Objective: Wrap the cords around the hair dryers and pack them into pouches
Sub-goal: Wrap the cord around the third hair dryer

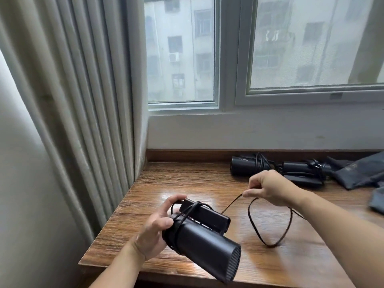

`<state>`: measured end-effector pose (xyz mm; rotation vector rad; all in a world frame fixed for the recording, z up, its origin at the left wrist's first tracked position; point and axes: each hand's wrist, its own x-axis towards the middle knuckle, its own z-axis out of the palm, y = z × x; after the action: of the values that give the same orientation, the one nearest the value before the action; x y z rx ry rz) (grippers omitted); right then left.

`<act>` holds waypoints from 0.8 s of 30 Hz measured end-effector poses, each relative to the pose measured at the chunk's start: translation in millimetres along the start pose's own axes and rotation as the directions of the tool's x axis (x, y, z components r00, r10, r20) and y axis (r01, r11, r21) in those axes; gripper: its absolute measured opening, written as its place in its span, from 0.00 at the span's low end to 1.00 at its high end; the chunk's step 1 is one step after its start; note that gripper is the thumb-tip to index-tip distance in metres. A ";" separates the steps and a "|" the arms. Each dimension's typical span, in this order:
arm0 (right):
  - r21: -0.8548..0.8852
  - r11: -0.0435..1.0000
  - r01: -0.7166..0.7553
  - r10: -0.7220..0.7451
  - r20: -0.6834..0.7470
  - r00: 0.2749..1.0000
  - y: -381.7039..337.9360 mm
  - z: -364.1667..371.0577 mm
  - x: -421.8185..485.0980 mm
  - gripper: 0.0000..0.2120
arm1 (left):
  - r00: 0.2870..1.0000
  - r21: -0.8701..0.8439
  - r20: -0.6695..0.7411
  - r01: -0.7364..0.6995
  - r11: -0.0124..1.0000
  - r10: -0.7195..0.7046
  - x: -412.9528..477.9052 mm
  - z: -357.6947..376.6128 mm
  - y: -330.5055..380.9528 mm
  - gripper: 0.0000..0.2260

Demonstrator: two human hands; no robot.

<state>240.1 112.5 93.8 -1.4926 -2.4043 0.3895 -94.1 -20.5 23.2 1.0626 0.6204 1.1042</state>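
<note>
My left hand grips a black hair dryer at its rear end, holding it just above the wooden table, with the folded handle on top. A few turns of black cord lie round the dryer's body. My right hand pinches the same cord to the right and pulls it taut from the dryer; the slack hangs in a loop onto the table. Two more black hair dryers with bundled cords lie at the back right. Dark grey pouches lie beside them.
A beige curtain hangs at the left, reaching down to the table's left edge. A white wall and window frame stand behind the table. Another piece of dark grey fabric lies at the right edge.
</note>
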 end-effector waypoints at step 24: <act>0.225 0.941 0.252 -0.244 -0.063 0.968 -107.9 1.5 -57.0 0.08 | 0.656 0.660 -0.608 0.106 0.743 0.447 2.5 12.0 -28.5 0.31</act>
<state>174.9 14.8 127.0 -1.0730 -2.3858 0.5582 -71.6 -24.6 2.3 1.2581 1.7070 1.5748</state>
